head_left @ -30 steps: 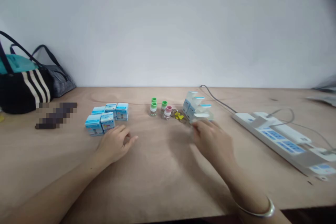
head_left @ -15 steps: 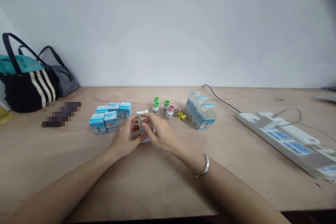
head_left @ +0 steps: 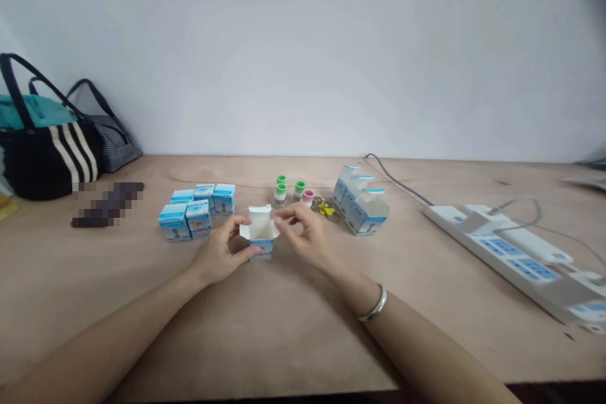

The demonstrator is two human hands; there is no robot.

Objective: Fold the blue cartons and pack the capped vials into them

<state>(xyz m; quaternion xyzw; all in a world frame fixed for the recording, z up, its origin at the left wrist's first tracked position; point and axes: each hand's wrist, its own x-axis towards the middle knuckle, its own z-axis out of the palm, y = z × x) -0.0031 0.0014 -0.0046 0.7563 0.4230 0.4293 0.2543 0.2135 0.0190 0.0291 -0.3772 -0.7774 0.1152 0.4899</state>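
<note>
A small blue-and-white carton [head_left: 262, 249] stands upright on the table, its top flaps raised and spread and its pale inside showing. My left hand [head_left: 218, 254] grips it from the left, thumb along the front and fingers at the left flap. At the right flap is my right hand [head_left: 305, 237], fingers loosely bent and apart; whether the fingertips touch the flap is unclear. Behind the right hand stand small clear bottles with green caps [head_left: 281, 190] and one with a pink cap [head_left: 307, 195], partly covered by the hand.
Several closed cartons [head_left: 175, 222] are grouped at left. Flap-open cartons [head_left: 369, 214] stand in a row at right. Yellow-tagged keys [head_left: 326, 208] lie near the bottles. A power strip [head_left: 511, 259] with cables occupies the right; bags [head_left: 47, 158] and a blurred dark object [head_left: 111, 203] the left.
The carton's flaps now show spread open. My right hand has drawn back from over the carton to its right side. My left hand still holds the carton.
</note>
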